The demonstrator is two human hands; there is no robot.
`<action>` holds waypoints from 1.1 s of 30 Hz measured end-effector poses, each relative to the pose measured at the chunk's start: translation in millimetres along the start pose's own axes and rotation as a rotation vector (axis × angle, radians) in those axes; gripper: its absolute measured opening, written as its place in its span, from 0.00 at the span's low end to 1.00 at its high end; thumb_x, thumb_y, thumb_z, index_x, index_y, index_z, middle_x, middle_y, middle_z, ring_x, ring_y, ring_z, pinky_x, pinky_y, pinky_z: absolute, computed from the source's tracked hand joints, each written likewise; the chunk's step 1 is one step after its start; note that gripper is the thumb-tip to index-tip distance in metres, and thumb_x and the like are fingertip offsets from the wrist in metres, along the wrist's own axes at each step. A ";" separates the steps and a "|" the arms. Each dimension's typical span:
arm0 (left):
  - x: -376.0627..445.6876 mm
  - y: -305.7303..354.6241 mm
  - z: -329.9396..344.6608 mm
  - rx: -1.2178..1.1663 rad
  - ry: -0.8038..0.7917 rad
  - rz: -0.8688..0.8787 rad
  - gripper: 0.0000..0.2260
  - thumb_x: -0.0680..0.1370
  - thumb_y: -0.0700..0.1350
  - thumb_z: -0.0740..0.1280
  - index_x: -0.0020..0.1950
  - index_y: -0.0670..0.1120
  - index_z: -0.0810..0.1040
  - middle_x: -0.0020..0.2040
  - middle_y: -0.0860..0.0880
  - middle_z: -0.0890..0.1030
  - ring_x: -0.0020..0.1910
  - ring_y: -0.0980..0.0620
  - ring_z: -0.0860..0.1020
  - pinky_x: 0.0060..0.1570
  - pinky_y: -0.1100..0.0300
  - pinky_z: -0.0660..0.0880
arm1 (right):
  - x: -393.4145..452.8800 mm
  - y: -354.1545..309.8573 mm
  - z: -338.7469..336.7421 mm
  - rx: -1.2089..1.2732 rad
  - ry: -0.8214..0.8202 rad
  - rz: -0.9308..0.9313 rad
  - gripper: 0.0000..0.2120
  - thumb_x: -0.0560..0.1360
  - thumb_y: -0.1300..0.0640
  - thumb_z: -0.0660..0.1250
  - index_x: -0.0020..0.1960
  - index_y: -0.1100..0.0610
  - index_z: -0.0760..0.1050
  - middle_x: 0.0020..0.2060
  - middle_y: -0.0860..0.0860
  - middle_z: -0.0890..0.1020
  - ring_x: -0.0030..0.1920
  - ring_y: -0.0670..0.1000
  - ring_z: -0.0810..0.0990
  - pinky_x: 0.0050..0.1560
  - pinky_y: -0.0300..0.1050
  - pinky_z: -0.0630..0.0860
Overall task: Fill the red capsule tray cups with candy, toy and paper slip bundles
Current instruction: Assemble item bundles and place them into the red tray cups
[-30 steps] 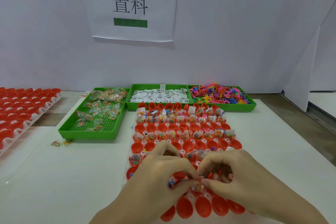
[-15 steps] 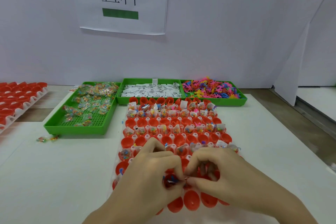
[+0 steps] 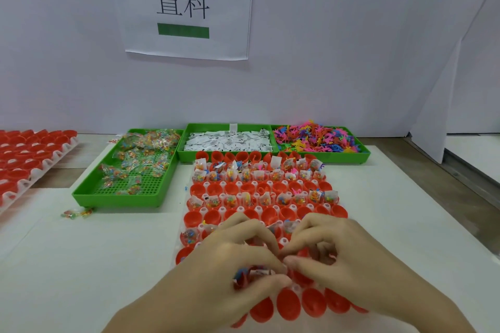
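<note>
Behind, green trays [image 3: 119, 194] of candy, slips, toys; capsule tray [image 3: 189, 220] part-filled.

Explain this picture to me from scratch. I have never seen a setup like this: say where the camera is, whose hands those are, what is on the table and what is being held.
The camera sits on a person's head and looks down at their own bare hands; no machine is involved. On the white table lies a red capsule tray, some cups filled, some empty. Behind it stand three green bins: candy packets, paper slips and coloured toys. A second red tray lies far left. The left hand pinches a small bundle over the tray. The right hand meets it with curled fingers; what it grips is hidden.
</note>
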State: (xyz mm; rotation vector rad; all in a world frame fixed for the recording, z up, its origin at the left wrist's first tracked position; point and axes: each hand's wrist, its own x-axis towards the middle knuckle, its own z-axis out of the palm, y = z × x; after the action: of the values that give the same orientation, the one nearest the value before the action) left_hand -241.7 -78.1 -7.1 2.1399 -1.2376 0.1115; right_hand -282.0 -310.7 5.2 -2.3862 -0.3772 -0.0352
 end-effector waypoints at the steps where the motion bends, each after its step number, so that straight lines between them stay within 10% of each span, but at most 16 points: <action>1: 0.9 0.2 -6.0 -0.049 0.009 -0.016 0.10 0.80 0.59 0.68 0.51 0.57 0.88 0.53 0.61 0.80 0.56 0.57 0.76 0.56 0.66 0.71 | -0.3 -0.7 -1.6 0.037 0.019 -0.005 0.03 0.75 0.47 0.75 0.47 0.40 0.86 0.47 0.41 0.81 0.37 0.45 0.77 0.36 0.33 0.70; 5: 3.6 -18.4 -31.0 -0.195 0.269 -0.161 0.09 0.81 0.54 0.67 0.50 0.56 0.88 0.51 0.56 0.84 0.55 0.53 0.81 0.55 0.64 0.74 | -1.3 -4.0 -6.2 0.127 0.045 0.000 0.04 0.76 0.44 0.72 0.46 0.38 0.86 0.47 0.43 0.82 0.35 0.43 0.76 0.36 0.32 0.70; 8: -6.4 -60.8 -51.9 0.189 0.539 -0.316 0.13 0.80 0.51 0.65 0.54 0.47 0.87 0.51 0.53 0.84 0.53 0.53 0.80 0.56 0.59 0.74 | 0.4 -5.0 -8.7 0.149 0.111 0.004 0.07 0.76 0.43 0.68 0.46 0.39 0.86 0.44 0.44 0.83 0.38 0.45 0.78 0.37 0.35 0.73; 15: -38.6 -139.1 -66.6 0.548 0.149 -0.717 0.29 0.84 0.64 0.51 0.77 0.49 0.70 0.76 0.49 0.72 0.75 0.47 0.70 0.75 0.50 0.62 | 2.6 -3.5 -9.7 0.162 0.195 0.002 0.15 0.73 0.37 0.62 0.46 0.40 0.86 0.43 0.40 0.85 0.47 0.45 0.84 0.51 0.50 0.81; 24: -37.8 -137.1 -78.5 0.457 0.277 -0.467 0.08 0.77 0.46 0.73 0.52 0.42 0.86 0.45 0.52 0.82 0.43 0.53 0.78 0.44 0.62 0.75 | 5.6 3.3 -7.5 0.121 0.219 0.019 0.14 0.72 0.35 0.61 0.45 0.37 0.84 0.42 0.38 0.85 0.46 0.45 0.83 0.48 0.47 0.80; 33: -41.4 -128.8 -85.8 0.074 0.520 -0.533 0.08 0.71 0.36 0.78 0.45 0.47 0.87 0.42 0.53 0.86 0.42 0.60 0.83 0.46 0.73 0.77 | 6.3 12.5 -8.1 0.106 0.265 0.020 0.13 0.73 0.36 0.61 0.46 0.36 0.84 0.42 0.40 0.85 0.42 0.47 0.83 0.44 0.47 0.80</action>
State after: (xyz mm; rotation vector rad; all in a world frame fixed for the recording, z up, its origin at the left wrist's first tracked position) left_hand -140.8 45.8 -19.4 2.2309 -0.3590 0.4514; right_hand -271.8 -323.2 3.9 -2.2429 -0.2236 -0.3118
